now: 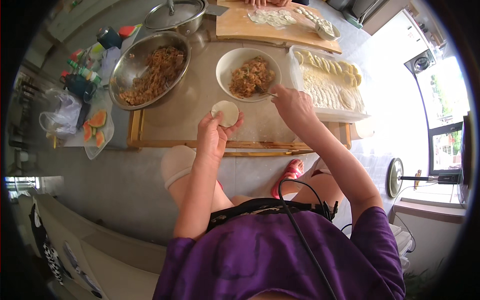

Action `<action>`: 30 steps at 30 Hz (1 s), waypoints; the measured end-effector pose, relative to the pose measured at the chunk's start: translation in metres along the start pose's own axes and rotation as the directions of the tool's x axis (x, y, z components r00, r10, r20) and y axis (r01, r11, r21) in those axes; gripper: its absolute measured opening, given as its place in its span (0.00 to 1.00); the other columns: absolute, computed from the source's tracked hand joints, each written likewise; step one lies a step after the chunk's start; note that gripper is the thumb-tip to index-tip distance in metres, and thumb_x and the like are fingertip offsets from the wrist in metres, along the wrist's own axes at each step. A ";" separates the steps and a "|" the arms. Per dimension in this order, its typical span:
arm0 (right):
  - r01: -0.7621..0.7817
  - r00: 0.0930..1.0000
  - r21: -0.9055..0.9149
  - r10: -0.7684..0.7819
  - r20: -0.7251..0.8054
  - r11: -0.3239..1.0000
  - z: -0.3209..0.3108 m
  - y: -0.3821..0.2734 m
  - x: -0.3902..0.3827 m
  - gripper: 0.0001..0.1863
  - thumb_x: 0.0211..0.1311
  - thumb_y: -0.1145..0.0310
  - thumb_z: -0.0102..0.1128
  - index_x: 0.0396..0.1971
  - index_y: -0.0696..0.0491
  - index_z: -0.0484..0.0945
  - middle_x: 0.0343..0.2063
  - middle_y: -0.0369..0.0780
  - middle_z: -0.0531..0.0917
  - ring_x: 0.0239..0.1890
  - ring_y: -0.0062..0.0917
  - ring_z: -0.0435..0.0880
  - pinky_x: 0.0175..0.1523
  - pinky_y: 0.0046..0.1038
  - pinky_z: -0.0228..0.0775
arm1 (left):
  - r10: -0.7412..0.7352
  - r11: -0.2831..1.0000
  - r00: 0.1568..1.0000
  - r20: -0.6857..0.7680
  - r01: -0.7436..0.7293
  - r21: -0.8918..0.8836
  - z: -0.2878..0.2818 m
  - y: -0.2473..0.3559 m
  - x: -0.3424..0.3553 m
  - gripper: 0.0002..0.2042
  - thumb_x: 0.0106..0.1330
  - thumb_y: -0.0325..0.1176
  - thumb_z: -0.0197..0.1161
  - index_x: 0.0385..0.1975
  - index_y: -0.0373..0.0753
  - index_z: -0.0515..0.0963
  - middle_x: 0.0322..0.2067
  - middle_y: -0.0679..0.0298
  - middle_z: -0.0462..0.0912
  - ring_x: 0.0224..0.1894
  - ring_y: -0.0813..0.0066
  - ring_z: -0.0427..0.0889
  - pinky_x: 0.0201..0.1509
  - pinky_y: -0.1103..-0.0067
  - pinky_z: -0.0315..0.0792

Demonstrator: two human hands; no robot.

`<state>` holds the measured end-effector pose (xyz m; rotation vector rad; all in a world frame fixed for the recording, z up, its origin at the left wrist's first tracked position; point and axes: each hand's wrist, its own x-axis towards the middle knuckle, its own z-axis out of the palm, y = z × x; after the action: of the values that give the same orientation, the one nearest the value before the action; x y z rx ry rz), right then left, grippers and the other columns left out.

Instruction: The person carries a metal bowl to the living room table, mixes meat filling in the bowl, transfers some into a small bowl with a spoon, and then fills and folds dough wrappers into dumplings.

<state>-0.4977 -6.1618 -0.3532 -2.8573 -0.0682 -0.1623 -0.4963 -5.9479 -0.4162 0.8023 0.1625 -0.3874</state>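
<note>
A round, pale dumpling wrapper lies flat across the fingers of my left hand, the thumb resting on its edge. My right hand grips a thin metal utensil, its far end down in the filling; whether it is a spoon or something else is hidden. Chopped reddish-brown filling fills much of the white bowl between my hands. Just right of the bowl stands a clear plastic container with rows of folded dumplings and a floury layer.
A large steel bowl of filling tilts at the left, near a lidded pot. Across the table, another person's hands rest by a wooden board with wrappers. Watermelon slices sit in a tray at far left.
</note>
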 end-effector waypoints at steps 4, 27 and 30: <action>0.005 0.999 -0.158 0.003 0.047 0.987 0.008 -0.004 0.015 0.08 0.59 0.67 0.50 0.34 0.51 0.77 0.27 0.44 0.81 0.32 0.41 0.81 0.37 0.41 0.71 | 0.050 0.998 0.998 0.029 -0.051 0.022 -0.004 0.009 0.010 0.14 0.66 0.26 0.46 0.49 0.25 0.66 0.44 0.45 0.77 0.48 0.54 0.79 0.54 0.65 0.76; 0.050 0.994 0.290 -0.021 -0.103 0.956 0.023 -0.009 0.005 0.09 0.60 0.66 0.54 0.31 0.52 0.82 0.26 0.44 0.82 0.29 0.38 0.81 0.35 0.35 0.72 | 0.106 0.994 0.994 0.015 -0.105 -0.039 -0.012 0.009 0.023 0.13 0.67 0.29 0.52 0.47 0.28 0.69 0.44 0.49 0.78 0.48 0.56 0.79 0.55 0.64 0.75; -0.059 0.996 0.498 0.088 -0.034 0.865 0.026 0.002 0.010 0.11 0.58 0.64 0.57 0.35 0.53 0.83 0.22 0.42 0.81 0.24 0.30 0.79 0.32 0.31 0.70 | 0.109 0.993 0.994 0.016 -0.108 -0.047 -0.008 0.008 0.024 0.12 0.68 0.30 0.51 0.46 0.30 0.69 0.43 0.52 0.78 0.45 0.60 0.81 0.51 0.67 0.77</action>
<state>-0.4850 -6.1561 -0.3777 -2.3311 0.0114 -0.1790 -0.4712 -5.9443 -0.4232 0.7586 0.1091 -0.2875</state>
